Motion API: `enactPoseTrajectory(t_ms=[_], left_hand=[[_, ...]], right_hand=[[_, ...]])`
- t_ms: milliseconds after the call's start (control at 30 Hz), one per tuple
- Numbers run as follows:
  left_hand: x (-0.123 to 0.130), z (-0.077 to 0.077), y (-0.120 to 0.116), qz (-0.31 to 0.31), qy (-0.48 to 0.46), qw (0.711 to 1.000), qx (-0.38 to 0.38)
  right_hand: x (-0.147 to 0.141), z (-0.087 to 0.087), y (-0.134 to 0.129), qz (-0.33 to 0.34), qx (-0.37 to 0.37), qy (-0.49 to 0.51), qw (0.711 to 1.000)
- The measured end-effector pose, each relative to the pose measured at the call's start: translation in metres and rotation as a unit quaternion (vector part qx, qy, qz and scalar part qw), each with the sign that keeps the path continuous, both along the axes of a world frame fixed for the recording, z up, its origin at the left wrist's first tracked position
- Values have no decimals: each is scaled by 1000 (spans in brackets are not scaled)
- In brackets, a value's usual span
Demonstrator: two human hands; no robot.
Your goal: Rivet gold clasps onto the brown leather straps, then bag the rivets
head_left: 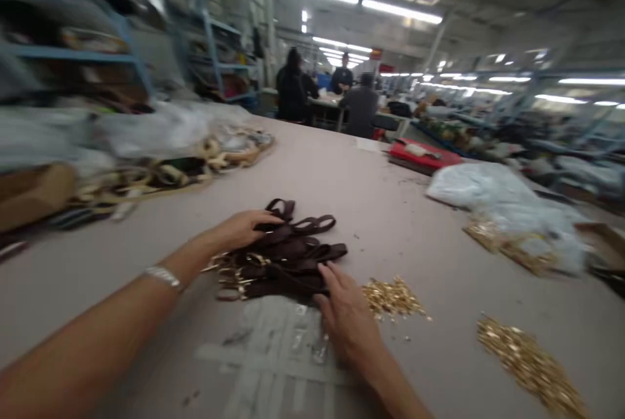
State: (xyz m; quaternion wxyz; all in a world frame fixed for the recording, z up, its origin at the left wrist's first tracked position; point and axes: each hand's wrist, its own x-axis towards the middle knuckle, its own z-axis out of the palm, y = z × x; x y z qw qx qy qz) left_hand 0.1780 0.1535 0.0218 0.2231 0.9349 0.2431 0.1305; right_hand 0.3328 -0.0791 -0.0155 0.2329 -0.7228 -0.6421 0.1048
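Strap pile [288,250], dark brown, looped and folded on itself, is observed lying on the tabletop [336,172] between both hands. Gold-toned metal clasps [241,281] are bunched at its left end; their exact form is lost to blur.

Left hand [243,229]: laid over the far left edge of the pile, fingers bent down onto the loops. Whether anything is pinched cannot be told, as the fingertips are hidden among the straps. A silver-toned wristband [163,276] is worn on that arm.

Right hand [349,315]: placed at the pile's near right end, fingers extended against the straps, thumb held apart from them; no pinch is seen.

Surroundings: crossed strips of tape [273,341] are stuck down just in front of the pile. A small heap of gold-toned hardware [393,298] lies to its right, beside the right hand; a second heap [532,367] is farther right and nearer.

Handling, judged: each strap probably light, soft and flexible, not fragile; the clasp end likely heavier, hard, slippery and prone to snagging. Hold is best taken around the gathered band bodies, with the clasps supported together.
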Motion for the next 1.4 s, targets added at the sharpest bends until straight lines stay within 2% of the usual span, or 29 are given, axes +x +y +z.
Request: enactPoseTrajectory(t_ms=[33, 100, 200, 300, 400, 533, 700, 767, 867, 900, 933, 1000, 1067, 1133, 1200, 1267, 1333, 1400], left_hand=[[-30, -1, -2, 22, 22, 1000, -3], [-59, -5, -12, 45, 39, 998, -10], [-61, -10, -35, 51, 28, 998, -13], [-63, -10, -63, 58, 10, 998, -11], [-77, -10, -88, 85, -9, 996, -9], [-93, -11, -107, 139, -65, 988, 0], [-109, -11, -133, 280, -175, 943, 42], [-114, -6, -157, 319, -216, 920, 66], [-114, 4, -210, 372, -277, 884, 64], [-111, 6, -231, 391, -301, 870, 21], [-106, 7, -252, 403, -315, 858, -53], [-91, 4, -290, 382, -314, 830, -259], [-74, -5, -318, 346, -306, 772, -436], [-56, -15, -334, 346, -337, 694, -534], [-39, -22, -338, 354, -391, 617, -584], [-25, -23, -337, 349, -432, 568, -607], [-13, -20, -336, 340, -453, 561, -604], [-3, -14, -337, 337, -461, 572, -588]], right_hand=[[0, -4, 1, 18, 0, 0, 1000], [8, -9, -4, 49, 2, -16, 999], [18, -10, -22, 72, 21, -65, 995], [16, -9, -37, 84, 62, -118, 987], [8, -8, -47, 91, 145, -160, 972], [-2, -5, -56, 108, 236, -186, 948], [-5, 6, -57, 153, 224, -169, 948], [-2, 13, -54, 158, 192, -142, 958], [6, 24, -52, 171, 145, -98, 970], [9, 27, -53, 170, 145, -80, 971], [11, 30, -54, 162, 155, -57, 973], [13, 35, -60, 126, 183, 0, 975], [12, 39, -72, 83, 195, 69, 975], [9, 42, -89, 47, 171, 152, 972], [4, 41, -109, 11, 122, 239, 963], [0, 37, -130, -14, 71, 307, 949], [-2, 32, -148, -38, 29, 362, 931], [-1, 27, -161, -69, -7, 418, 906]])
